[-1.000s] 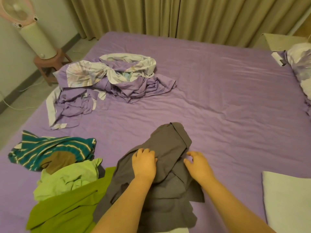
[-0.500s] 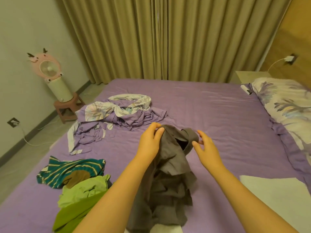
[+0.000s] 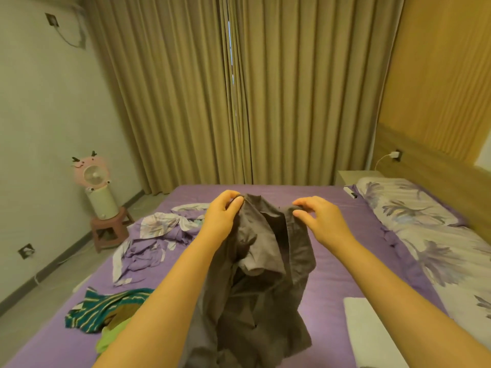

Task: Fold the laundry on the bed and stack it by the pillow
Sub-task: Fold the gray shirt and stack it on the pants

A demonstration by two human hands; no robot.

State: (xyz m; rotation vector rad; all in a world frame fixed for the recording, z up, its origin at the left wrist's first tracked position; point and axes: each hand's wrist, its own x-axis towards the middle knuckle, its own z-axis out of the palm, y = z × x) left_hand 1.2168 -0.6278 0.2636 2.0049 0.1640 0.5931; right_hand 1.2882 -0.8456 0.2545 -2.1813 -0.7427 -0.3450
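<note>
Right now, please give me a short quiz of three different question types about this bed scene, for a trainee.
1. True or false: both hands, the left hand and the right hand, hold the grey garment up above the bed.
2. Which lies nearest the striped teal garment? A) the floral pillow B) the light green clothing C) the pink fan
3. Fill in: the pink fan stands on a small ____.

Key: 1 true; 2 B; 3 stool.
</note>
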